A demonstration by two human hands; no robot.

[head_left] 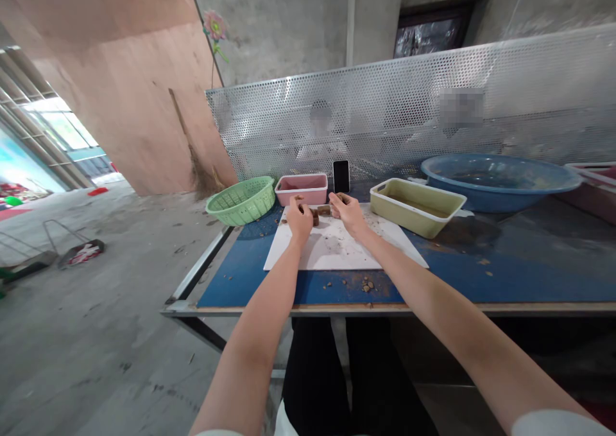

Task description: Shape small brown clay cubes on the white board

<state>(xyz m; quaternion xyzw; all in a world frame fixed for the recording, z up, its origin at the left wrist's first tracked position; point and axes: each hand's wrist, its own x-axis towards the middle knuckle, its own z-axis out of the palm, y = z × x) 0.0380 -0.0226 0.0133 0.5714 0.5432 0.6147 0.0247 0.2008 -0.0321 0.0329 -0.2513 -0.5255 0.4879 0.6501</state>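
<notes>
A: Hands doing what?
B: L hand (pixel 299 220) & R hand (pixel 347 213) each pinching brown chunks (pixel 319 212), far end of white board (pixel 337 250).
A: Progress?
B: Few chunks lying loose btwn them; pink tray (pixel 302 189) sitting just behind.

Workshop: bare concrete floor (pixel 96 307), perforated metal screen (pixel 409 102)

I saw soft, even daylight, brightest and blown out at the opening (pixel 58 128) far left, faint shadow beside the yellow tub (pixel 416 206) on the worktop (pixel 529 262), wide-angle bending at the edges, two blurred patches behind the mesh screen (pixel 529 83).
</notes>
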